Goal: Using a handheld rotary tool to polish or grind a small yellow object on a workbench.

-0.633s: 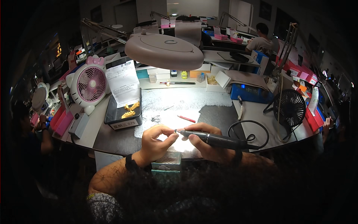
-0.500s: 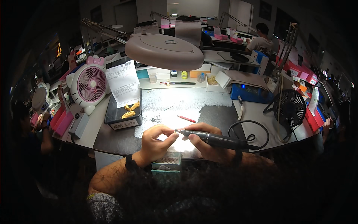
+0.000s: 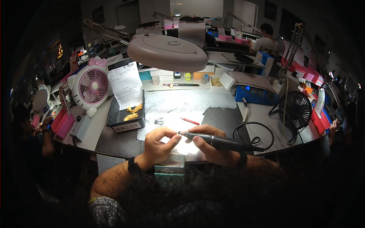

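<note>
My right hand (image 3: 208, 151) is wrapped round a black rotary handpiece (image 3: 230, 143), whose tip points left. Thumb and forefinger of my left hand (image 3: 156, 147) are pinched together right at that tip, on something too small and glare-washed to make out. The handpiece's working end seems to meet the left fingertips; whether it touches what they hold I cannot tell. Beyond the hands, a red pencil-like stick (image 3: 190, 121) lies on the brightly lit bench mat (image 3: 222, 114). Yellow dental models (image 3: 134, 113) sit in a black bin (image 3: 125, 124) to the left.
A round lamp head (image 3: 167, 52) hangs over the bench. A white-and-pink fan (image 3: 91, 86) stands left, a black fan (image 3: 295, 110) right. The handpiece's cord (image 3: 273, 136) loops near a blue control unit (image 3: 254, 95). A green-edged box (image 3: 170, 164) sits below my hands. Other people work nearby.
</note>
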Motion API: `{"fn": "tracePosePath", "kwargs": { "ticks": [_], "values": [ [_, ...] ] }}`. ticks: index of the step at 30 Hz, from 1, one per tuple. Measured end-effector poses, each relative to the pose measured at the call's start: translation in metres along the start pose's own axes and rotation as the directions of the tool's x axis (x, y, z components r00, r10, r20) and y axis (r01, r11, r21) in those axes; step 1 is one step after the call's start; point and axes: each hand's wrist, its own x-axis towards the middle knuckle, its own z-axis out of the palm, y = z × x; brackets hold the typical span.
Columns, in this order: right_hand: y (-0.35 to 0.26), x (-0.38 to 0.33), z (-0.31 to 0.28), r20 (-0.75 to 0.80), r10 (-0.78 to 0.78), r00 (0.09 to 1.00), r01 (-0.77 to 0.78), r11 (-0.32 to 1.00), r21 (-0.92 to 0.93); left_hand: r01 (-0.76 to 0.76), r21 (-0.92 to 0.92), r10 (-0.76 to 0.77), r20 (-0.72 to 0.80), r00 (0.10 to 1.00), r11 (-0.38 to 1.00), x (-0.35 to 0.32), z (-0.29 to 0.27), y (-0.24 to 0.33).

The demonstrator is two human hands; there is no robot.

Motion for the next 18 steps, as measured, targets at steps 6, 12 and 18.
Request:
{"fn": "tracePosePath", "kwargs": {
  "ticks": [6, 12, 18],
  "values": [
    [-0.0018, -0.0014, -0.0051, 0.078, 0.088, 0.993, -0.086, 0.996, -0.03, 0.024, 0.007, -0.024, -0.007, 1.0, 1.0, 0.0006, 0.0009, 0.003],
    [0.0034, -0.0024, -0.0049, 0.068, 0.076, 0.995, -0.076, 0.997, -0.013, 0.034, 0.004, -0.034, -0.013, 0.999, 0.999, -0.0003, 0.0015, 0.0002],
    [0.0049, 0.0024, 0.0014, -0.042, -0.022, 0.999, 0.02, 0.998, -0.053, 0.041, 0.017, -0.04, -0.023, 0.999, 0.999, -0.0011, 0.0015, -0.0006]
  ]
}}
